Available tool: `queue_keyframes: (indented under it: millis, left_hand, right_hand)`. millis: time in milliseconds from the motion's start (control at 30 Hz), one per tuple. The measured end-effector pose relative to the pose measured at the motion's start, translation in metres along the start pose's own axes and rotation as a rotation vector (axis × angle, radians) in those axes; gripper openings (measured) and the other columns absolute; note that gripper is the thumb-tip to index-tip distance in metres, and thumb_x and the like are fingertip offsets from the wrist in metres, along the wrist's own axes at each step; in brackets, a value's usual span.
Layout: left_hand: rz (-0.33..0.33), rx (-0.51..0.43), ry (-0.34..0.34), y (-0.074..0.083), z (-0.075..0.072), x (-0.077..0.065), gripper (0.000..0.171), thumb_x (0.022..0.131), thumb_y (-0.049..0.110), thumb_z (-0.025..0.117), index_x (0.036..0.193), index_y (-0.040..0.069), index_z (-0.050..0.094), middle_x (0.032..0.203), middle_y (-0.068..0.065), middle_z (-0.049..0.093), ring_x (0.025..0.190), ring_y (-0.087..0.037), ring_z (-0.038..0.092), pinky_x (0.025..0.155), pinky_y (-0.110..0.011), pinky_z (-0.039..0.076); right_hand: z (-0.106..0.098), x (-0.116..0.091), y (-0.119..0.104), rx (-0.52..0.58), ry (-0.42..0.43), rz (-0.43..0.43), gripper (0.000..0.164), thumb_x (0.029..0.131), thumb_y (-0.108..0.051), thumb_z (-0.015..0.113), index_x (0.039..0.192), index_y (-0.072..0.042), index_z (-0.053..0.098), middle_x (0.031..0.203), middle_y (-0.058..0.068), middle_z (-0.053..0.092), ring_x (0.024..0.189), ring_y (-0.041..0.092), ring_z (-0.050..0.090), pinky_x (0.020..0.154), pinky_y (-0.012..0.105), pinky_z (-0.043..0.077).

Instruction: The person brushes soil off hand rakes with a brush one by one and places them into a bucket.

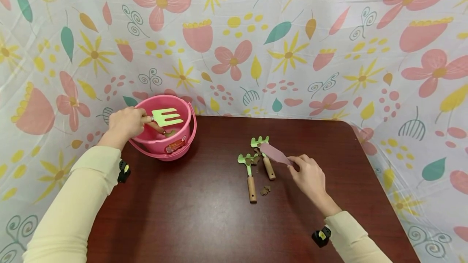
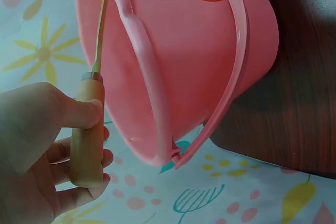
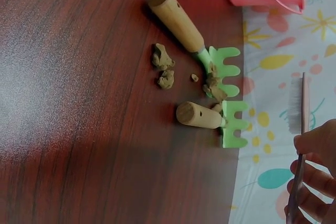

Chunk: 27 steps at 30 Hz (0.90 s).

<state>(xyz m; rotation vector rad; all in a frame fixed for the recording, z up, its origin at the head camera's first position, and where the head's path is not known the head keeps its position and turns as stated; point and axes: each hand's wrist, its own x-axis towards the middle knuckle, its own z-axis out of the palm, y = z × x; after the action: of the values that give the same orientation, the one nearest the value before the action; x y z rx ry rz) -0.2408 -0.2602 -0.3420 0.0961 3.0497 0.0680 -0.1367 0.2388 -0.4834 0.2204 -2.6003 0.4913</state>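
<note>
My left hand (image 1: 126, 124) grips the wooden handle of a light green garden fork (image 1: 166, 117) over the mouth of a pink bucket (image 1: 175, 143). Inside the bucket lies another wooden-handled tool (image 1: 156, 128), its head partly hidden. My right hand (image 1: 310, 175) holds a dusty pink brush (image 1: 274, 153); its white bristles (image 3: 295, 106) show in the right wrist view. Below the brush, two small green hand rakes with wooden handles lie on the table: a nearer rake (image 1: 251, 186) and a farther rake (image 1: 269, 169). Brown clumps cling around their heads.
Loose brown crumbs (image 1: 265, 190) lie on the dark wooden table (image 1: 204, 222) beside the rake handles. The bucket stands at the table's back left, its pink handle (image 2: 239, 61) hanging down its side. A flowered cloth (image 1: 234, 19) hangs behind the table and along its sides.
</note>
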Motion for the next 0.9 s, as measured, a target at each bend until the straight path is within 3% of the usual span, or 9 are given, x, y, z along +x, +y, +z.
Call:
queue_keyframes:
  millis: [333, 500, 900]
  left_hand:
    - [0.012, 0.043, -0.042, 0.003, 0.001, 0.008, 0.028, 0.085, 0.017, 0.059, 0.112, 0.008, 0.063, 0.101, -0.018, 0.061, 0.084, -0.035, 0.051, 0.062, -0.046, 0.044]
    - [0.039, 0.079, -0.061, 0.005, 0.001, 0.012, 0.024, 0.088, 0.025, 0.057, 0.106, 0.011, 0.067, 0.099, -0.015, 0.062, 0.08, -0.032, 0.053, 0.056, -0.04, 0.043]
    - [0.051, 0.109, -0.118, 0.013, 0.003, 0.018, 0.026, 0.086, 0.027, 0.06, 0.104, 0.01, 0.067, 0.098, -0.016, 0.061, 0.08, -0.032, 0.053, 0.059, -0.042, 0.045]
  right_hand:
    - [-0.001, -0.001, 0.001, -0.003, -0.005, -0.008, 0.025, 0.073, -0.014, 0.074, 0.098, -0.014, 0.071, 0.086, 0.006, 0.064, 0.067, 0.025, 0.057, 0.048, 0.04, 0.045]
    - [-0.001, -0.001, 0.001, -0.007, -0.006, -0.004, 0.025, 0.073, -0.014, 0.074, 0.098, -0.014, 0.071, 0.087, 0.006, 0.065, 0.069, 0.026, 0.058, 0.049, 0.041, 0.046]
    - [-0.003, -0.002, 0.002, -0.002, -0.006, 0.002, 0.024, 0.073, -0.014, 0.073, 0.098, -0.014, 0.071, 0.087, 0.006, 0.065, 0.07, 0.026, 0.058, 0.051, 0.043, 0.047]
